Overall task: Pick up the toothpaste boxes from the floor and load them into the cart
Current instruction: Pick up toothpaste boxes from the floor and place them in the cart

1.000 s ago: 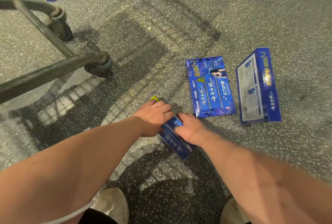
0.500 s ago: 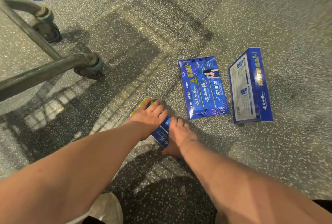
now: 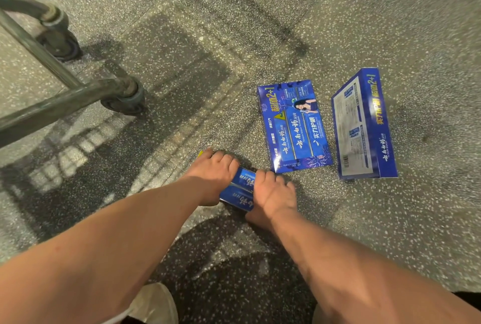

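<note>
Speckled floor (image 3: 338, 24); left grip (image 3: 213, 175), right grip (image 3: 273, 193) both clasp toothpaste box (image 3: 242, 189); second box (image 3: 294, 128), third box (image 3: 361, 126) nearby

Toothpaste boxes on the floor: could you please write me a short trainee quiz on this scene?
1. True or false: the left hand and right hand both grip one toothpaste box.
2. How many other boxes lie right of the hands? A one, B two, C four.
3. Fill in: the cart wheel stands to that box's ____.
Key: 1 true; 2 B; 3 left.
</note>
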